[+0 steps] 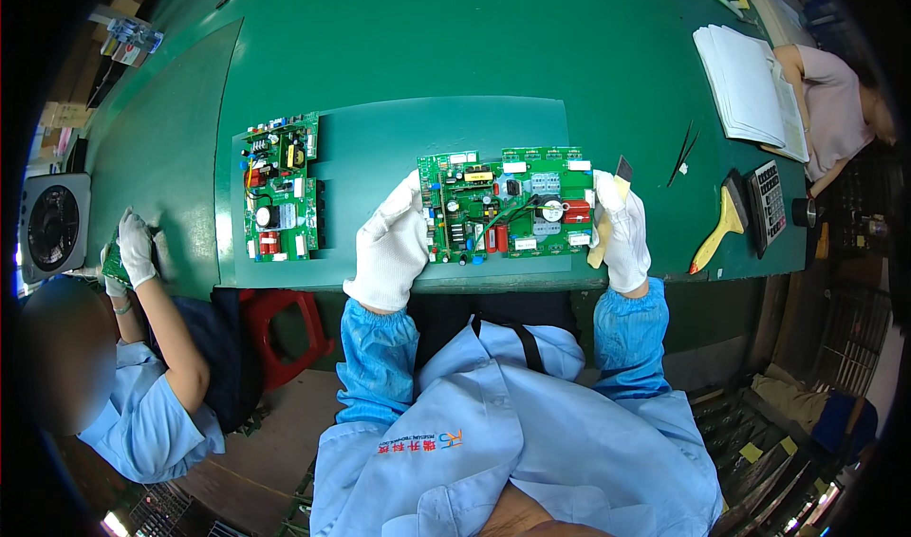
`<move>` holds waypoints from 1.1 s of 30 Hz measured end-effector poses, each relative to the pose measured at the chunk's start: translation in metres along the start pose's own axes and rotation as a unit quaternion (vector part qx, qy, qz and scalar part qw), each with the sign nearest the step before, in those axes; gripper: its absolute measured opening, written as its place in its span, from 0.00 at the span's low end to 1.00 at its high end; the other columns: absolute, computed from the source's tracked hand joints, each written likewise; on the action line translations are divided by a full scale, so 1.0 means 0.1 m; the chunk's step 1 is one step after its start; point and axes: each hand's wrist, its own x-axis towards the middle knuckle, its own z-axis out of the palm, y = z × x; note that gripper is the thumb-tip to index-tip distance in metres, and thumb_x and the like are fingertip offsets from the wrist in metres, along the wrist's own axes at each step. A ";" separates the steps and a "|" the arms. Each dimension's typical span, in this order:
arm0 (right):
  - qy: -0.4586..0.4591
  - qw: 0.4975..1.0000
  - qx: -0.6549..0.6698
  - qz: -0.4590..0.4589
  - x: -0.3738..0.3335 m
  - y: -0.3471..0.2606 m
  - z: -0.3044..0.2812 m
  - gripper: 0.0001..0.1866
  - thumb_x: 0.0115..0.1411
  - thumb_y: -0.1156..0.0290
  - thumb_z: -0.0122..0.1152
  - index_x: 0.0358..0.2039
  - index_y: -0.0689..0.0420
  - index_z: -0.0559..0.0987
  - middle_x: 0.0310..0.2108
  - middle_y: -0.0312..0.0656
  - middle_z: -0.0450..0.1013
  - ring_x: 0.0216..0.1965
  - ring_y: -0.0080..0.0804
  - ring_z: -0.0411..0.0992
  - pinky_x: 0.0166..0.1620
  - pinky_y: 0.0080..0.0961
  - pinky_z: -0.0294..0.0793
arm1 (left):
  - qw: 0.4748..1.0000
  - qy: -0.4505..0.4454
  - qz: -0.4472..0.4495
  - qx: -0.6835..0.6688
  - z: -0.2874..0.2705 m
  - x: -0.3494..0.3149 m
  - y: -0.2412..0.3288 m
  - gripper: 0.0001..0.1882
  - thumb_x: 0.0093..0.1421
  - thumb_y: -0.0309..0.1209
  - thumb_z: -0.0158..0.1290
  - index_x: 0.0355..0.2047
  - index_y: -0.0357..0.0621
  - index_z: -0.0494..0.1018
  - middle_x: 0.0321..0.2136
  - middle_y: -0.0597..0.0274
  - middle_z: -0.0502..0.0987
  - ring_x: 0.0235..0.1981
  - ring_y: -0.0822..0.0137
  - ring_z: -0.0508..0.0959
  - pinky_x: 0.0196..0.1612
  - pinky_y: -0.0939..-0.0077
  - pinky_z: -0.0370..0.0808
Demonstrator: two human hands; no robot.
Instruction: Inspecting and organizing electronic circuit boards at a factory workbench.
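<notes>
Both my hands wear white knit gloves and hold a green circuit board between them, above the table near its front edge. Gripping its left edge is my left hand, closed. My right hand is closed at the board's right edge. In that same hand sits a tool with a yellow handle and a flat dark tip; the fingers partly hide it. The board carries red and black components, white connectors and looped wires. A second, similar circuit board lies to the left on the table mat.
A yellow-handled brush, a calculator and tweezers lie to the right. Beyond them is an open stack of papers beside a person. At left, a co-worker's gloved hand holds a green board near a fan.
</notes>
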 end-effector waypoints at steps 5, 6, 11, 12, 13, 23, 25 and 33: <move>0.012 1.000 -0.005 -0.012 0.00 0.00 0.01 0.21 0.65 0.53 0.51 0.42 0.61 0.76 0.22 0.31 0.68 0.17 0.13 0.61 0.18 0.15 0.58 | 0.999 0.006 -0.032 -0.016 -0.09 0.00 0.02 0.30 0.60 0.36 0.44 0.60 0.31 0.60 0.59 0.52 0.63 0.56 0.58 0.69 0.53 0.67 0.71; 0.010 1.000 -0.008 -0.013 0.00 0.01 0.01 0.21 0.65 0.53 0.52 0.42 0.61 0.76 0.22 0.31 0.68 0.16 0.13 0.61 0.18 0.15 0.58 | 0.999 0.015 -0.040 -0.006 -0.09 0.00 0.02 0.30 0.60 0.36 0.44 0.60 0.31 0.59 0.59 0.51 0.63 0.56 0.58 0.69 0.53 0.67 0.71; 0.016 1.000 -0.004 -0.016 0.00 0.02 0.02 0.21 0.65 0.53 0.52 0.41 0.61 0.75 0.21 0.31 0.67 0.15 0.13 0.61 0.17 0.15 0.58 | 0.999 -0.013 -0.035 -0.037 -0.03 0.01 0.02 0.31 0.60 0.36 0.44 0.61 0.31 0.58 0.59 0.51 0.64 0.55 0.57 0.69 0.53 0.67 0.71; 0.016 1.000 -0.004 -0.021 0.00 0.02 0.02 0.21 0.65 0.53 0.52 0.42 0.61 0.75 0.21 0.31 0.67 0.15 0.13 0.61 0.17 0.15 0.58 | 0.999 -0.016 -0.035 -0.036 -0.04 0.01 0.02 0.31 0.60 0.36 0.44 0.61 0.31 0.58 0.59 0.51 0.64 0.55 0.57 0.70 0.53 0.67 0.71; 0.017 1.000 -0.004 -0.021 0.00 0.01 0.02 0.21 0.65 0.53 0.52 0.42 0.61 0.75 0.21 0.31 0.67 0.15 0.13 0.61 0.17 0.15 0.58 | 0.999 -0.017 -0.035 -0.036 -0.02 0.01 0.02 0.31 0.60 0.36 0.44 0.61 0.31 0.58 0.59 0.51 0.64 0.55 0.57 0.70 0.53 0.67 0.71; 0.011 1.000 0.012 0.002 0.00 -0.04 0.05 0.21 0.65 0.53 0.51 0.42 0.61 0.75 0.23 0.31 0.68 0.15 0.13 0.60 0.17 0.15 0.58 | 0.999 -0.010 -0.018 -0.026 -0.04 0.01 0.01 0.31 0.60 0.36 0.44 0.61 0.30 0.58 0.59 0.51 0.63 0.55 0.57 0.70 0.53 0.66 0.71; 0.008 1.000 0.018 0.006 0.00 -0.06 0.05 0.21 0.65 0.53 0.51 0.41 0.61 0.75 0.23 0.31 0.68 0.15 0.13 0.60 0.17 0.15 0.58 | 0.998 -0.008 -0.032 -0.045 -0.03 0.01 0.01 0.31 0.59 0.36 0.44 0.61 0.30 0.58 0.59 0.51 0.64 0.55 0.57 0.70 0.53 0.66 0.71; 0.026 1.000 -0.012 0.007 0.01 -0.03 0.04 0.18 0.65 0.54 0.53 0.31 0.59 0.74 0.17 0.30 0.65 0.14 0.13 0.59 0.17 0.16 0.56 | 0.999 0.025 -0.027 -0.032 -0.03 0.01 -0.01 0.30 0.59 0.36 0.45 0.60 0.31 0.60 0.58 0.52 0.65 0.54 0.60 0.70 0.49 0.72 0.72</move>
